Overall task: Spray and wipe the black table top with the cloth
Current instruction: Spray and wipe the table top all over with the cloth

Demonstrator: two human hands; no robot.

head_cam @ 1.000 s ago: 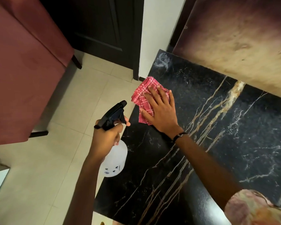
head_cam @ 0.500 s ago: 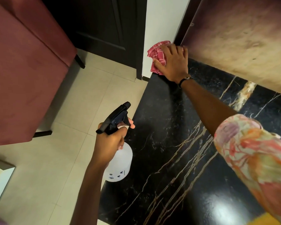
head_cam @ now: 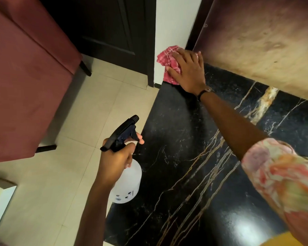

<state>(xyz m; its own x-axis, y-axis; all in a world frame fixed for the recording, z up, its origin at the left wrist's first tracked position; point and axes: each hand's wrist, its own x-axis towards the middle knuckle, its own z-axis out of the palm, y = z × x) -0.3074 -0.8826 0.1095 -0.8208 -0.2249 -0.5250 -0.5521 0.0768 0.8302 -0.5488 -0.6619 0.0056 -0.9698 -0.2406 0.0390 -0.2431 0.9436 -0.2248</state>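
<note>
**Wiping the far corner of the table top**

Black marble veined with gold fills the right of the view: the table top (head_cam: pixel 185 139), shiny, with a glare patch at its near edge and pale floor tiles to its left. At the table top's far left corner, where it meets the white wall and a brown mottled panel, the right hand (head_cam: pixel 188 71) lies flat, fingers spread, pressing the red checked cloth (head_cam: pixel 164 58) onto the stone. Part of the cloth bunches past the fingertips against the wall. The left hand (head_cam: pixel 114 162) is clenched round the neck of a white spray bottle (head_cam: pixel 127 185), forefinger on the black trigger, held just off the table top's left edge, nozzle aimed away over the floor.

To do this stroke well, I judge the palm should stay flat so the cloth drags evenly. The corner is the awkward spot: the bunched fold should be pushed right into the angle, then drawn back toward the near edge in overlapping passes. The bottle is best kept clear until another spray is needed.
</note>
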